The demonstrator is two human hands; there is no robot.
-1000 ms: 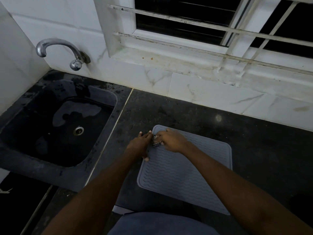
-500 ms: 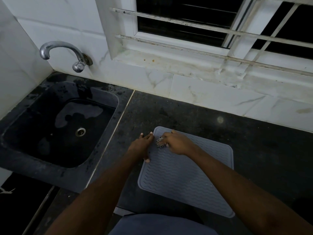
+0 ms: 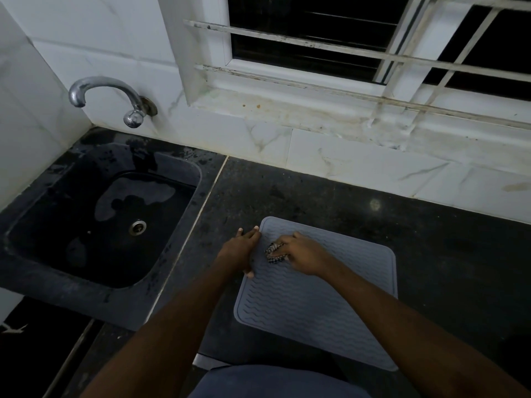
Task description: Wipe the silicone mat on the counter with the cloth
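Silicone mat (image 3: 316, 305) grey, wavy-ribbed; checked cloth (image 3: 274, 252) bunched.

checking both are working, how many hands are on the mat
2. The left hand presses the mat's left edge, partly on the counter; the right hand holds the cloth near its far-left corner.

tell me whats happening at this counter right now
A person is wiping a grey silicone mat on a dark counter. The right hand presses a bunched checked cloth onto the mat's far left part, while the left hand rests along the mat's left edge, seemingly steadying it. A dark sink with a chrome tap sits to the left, untouched.
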